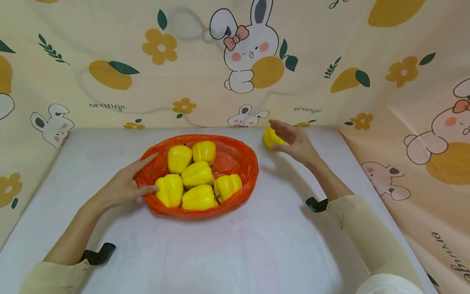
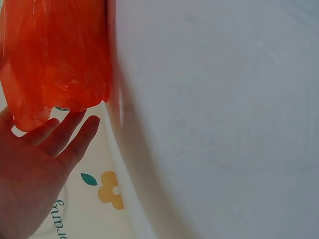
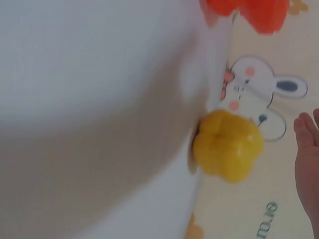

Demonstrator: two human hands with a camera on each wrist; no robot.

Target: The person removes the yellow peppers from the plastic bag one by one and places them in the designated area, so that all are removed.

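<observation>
An orange-red plastic bag (image 1: 251,173), its mouth spread wide, holds several yellow bell peppers (image 1: 197,174). At the bag's left side my left hand (image 1: 121,181) grips the rim, with the thumb over the edge beside a pepper. In the left wrist view, spread fingers of that hand (image 2: 35,174) lie against the outside of the bag (image 2: 55,59). One more yellow bell pepper (image 1: 271,138) sits on the table to the right of the bag. My right hand (image 1: 299,145) is held over it, fingers extended, and partly hides it in the head view; the right wrist view shows the hand apart from this pepper (image 3: 228,146).
A white-covered table (image 1: 220,253) lies under everything. Behind it and along its right side hangs a cream cloth (image 1: 315,36) printed with rabbits, flowers and oranges. Dark wrist-worn pieces (image 1: 98,254) show at both forearms.
</observation>
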